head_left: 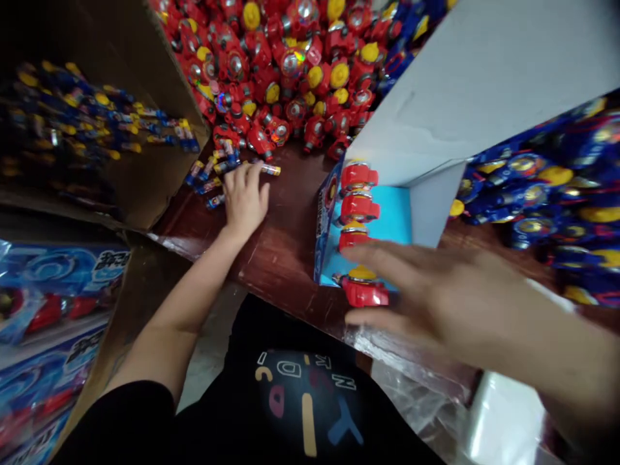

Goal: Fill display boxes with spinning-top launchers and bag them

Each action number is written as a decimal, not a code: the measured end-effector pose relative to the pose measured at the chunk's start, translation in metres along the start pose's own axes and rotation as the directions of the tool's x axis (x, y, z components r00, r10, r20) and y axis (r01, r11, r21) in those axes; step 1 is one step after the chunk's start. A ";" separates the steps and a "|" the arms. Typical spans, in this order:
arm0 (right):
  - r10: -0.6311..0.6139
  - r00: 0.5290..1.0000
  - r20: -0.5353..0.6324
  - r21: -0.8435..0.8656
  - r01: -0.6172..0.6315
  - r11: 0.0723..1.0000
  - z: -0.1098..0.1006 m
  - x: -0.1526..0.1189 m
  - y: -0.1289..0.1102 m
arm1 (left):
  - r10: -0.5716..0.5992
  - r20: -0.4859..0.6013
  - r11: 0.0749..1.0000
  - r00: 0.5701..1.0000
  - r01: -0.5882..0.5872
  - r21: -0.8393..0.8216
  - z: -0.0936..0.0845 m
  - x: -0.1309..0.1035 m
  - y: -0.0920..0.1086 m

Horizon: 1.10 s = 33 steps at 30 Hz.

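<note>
A blue box (pixel 398 216) stands open on the dark red table, with a row of red toys (pixel 359 208) inside. The nearest red toy (pixel 367 294) with a yellow part lies at the box's front edge. My right hand (pixel 436 290), blurred, is over that end of the row, thumb and fingers apart around the nearest toy; contact cannot be made out. My left hand (pixel 246 197) rests palm down with fingers spread among small blue and yellow tubes (pixel 208 171). One tube (pixel 270 169) lies by its fingertips.
Many red toys (pixel 290 71) are heaped at the back. Blue toys (pixel 537 194) lie at the right. A cardboard box (pixel 140 58) at the left holds more small tubes. Packaged toys (pixel 53 323) are at the lower left, and clear plastic (pixel 416 394) hangs at the front edge.
</note>
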State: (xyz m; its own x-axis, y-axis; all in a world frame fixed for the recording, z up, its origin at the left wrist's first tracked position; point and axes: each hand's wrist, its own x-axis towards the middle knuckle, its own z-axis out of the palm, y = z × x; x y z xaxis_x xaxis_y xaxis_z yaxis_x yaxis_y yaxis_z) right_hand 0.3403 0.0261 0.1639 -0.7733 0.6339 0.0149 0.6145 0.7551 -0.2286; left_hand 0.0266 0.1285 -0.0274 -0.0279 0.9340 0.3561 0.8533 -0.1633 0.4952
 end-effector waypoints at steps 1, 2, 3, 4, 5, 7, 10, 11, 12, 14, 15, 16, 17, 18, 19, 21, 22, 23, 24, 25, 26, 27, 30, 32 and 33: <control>0.090 0.992 -0.085 0.060 -0.085 0.995 -0.018 0.001 0.005 | 0.000 0.032 0.999 0.999 -0.001 0.033 0.002 0.013 -0.009; 0.219 0.959 -0.181 0.113 -0.201 0.973 -0.035 0.000 0.014 | 0.024 0.074 0.998 0.997 -0.028 0.051 0.006 0.025 -0.016; 0.362 0.887 -0.288 0.159 -0.328 0.931 -0.047 -0.003 0.027 | 0.065 0.119 0.996 0.991 -0.072 0.057 0.009 0.035 -0.021; 0.493 0.776 -0.394 0.191 -0.456 0.870 -0.056 -0.010 0.045 | 0.112 0.162 0.991 0.980 -0.122 0.054 0.014 0.043 -0.024; 0.597 0.647 -0.474 0.201 -0.581 0.789 -0.059 -0.020 0.065 | 0.156 0.196 0.984 0.968 -0.168 0.050 0.019 0.049 -0.026; 0.726 0.459 -0.512 0.182 -0.768 0.614 -0.048 -0.047 0.111 | 0.211 0.218 0.973 0.953 -0.225 0.044 0.027 0.056 -0.027; 0.871 0.452 -0.192 -0.001 -0.888 0.461 0.003 -0.083 0.172 | 0.234 0.178 0.970 0.956 -0.241 0.021 0.033 0.052 -0.020; 0.866 0.490 -0.097 -0.033 -0.871 0.489 0.025 -0.089 0.186 | 0.240 0.172 0.970 0.955 -0.243 -0.004 0.033 0.048 -0.016; 0.850 0.527 -0.031 -0.050 -0.850 0.525 0.046 -0.092 0.197 | 0.248 0.176 0.969 0.953 -0.245 -0.040 0.031 0.042 -0.010; 0.811 0.585 0.009 -0.040 -0.810 0.585 0.083 -0.092 0.208 | 0.258 0.207 0.963 0.944 -0.236 -0.127 0.023 0.027 0.001; 0.803 0.597 0.001 -0.031 -0.802 0.596 0.097 -0.092 0.209 | 0.251 0.226 0.961 0.941 -0.215 -0.172 0.018 0.017 0.006; 0.797 0.603 -0.013 -0.015 -0.797 0.603 0.108 -0.092 0.209 | 0.233 0.246 0.959 0.941 -0.180 -0.218 0.012 0.006 0.010; 0.795 0.606 -0.029 0.005 -0.795 0.606 0.116 -0.094 0.208 | 0.202 0.272 0.955 0.941 -0.128 -0.269 0.006 -0.005 0.014; 0.795 0.605 -0.044 0.028 -0.795 0.606 0.122 -0.097 0.207 | 0.161 0.309 0.946 0.937 -0.057 -0.320 -0.001 -0.017 0.017; 0.797 0.601 -0.058 0.054 -0.795 0.604 0.127 -0.102 0.207 | 0.110 0.353 0.929 0.929 0.030 -0.370 -0.007 -0.028 0.020; 0.806 0.585 -0.086 0.109 -0.799 0.592 0.135 -0.114 0.208 | 0.009 0.452 0.869 0.892 0.217 -0.445 -0.020 -0.047 0.027; 0.813 0.573 -0.107 0.135 -0.801 0.583 0.137 -0.121 0.208 | -0.032 0.490 0.833 0.871 0.294 -0.469 -0.027 -0.054 0.031; 0.819 0.558 -0.136 0.160 -0.803 0.574 0.139 -0.128 0.208 | -0.060 0.513 0.805 0.856 0.346 -0.482 -0.034 -0.059 0.036; 0.824 0.541 -0.170 0.183 -0.804 0.566 0.139 -0.133 0.205 | -0.073 0.521 0.794 0.851 0.365 -0.485 -0.043 -0.062 0.042; 0.824 0.523 -0.219 0.207 -0.800 0.563 0.137 -0.138 0.200 | -0.067 0.515 0.801 0.855 0.354 -0.483 -0.052 -0.063 0.051; 0.812 0.509 -0.285 0.230 -0.786 0.574 0.131 -0.141 0.191 | -0.039 0.502 0.820 0.864 0.315 -0.478 -0.063 -0.064 0.062; 0.787 0.499 -0.362 0.251 -0.761 0.599 0.122 -0.142 0.178 | 0.012 0.493 0.843 0.870 0.257 -0.473 -0.074 -0.063 0.075; 0.555 0.613 -0.562 0.231 -0.528 0.817 0.082 -0.132 0.122 | 0.263 0.517 0.862 0.815 0.042 -0.505 -0.101 -0.055 0.121; 0.201 0.812 -0.548 0.105 -0.171 0.980 0.053 -0.119 0.082 | 0.422 0.541 0.821 0.728 -0.054 -0.568 -0.108 -0.049 0.151; 0.083 0.859 -0.505 0.037 -0.075 0.997 0.041 -0.112 0.065 | 0.480 0.546 0.797 0.687 -0.081 -0.599 -0.107 -0.047 0.163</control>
State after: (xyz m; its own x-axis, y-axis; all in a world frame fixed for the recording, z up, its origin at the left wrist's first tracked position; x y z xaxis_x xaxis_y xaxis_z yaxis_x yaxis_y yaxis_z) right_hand 0.4603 -0.0021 0.1069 -0.5346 0.6921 0.4850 0.6643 0.6989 -0.2652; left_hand 0.1114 0.0240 0.1217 0.6745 0.7366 0.0499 0.3701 -0.3958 0.8405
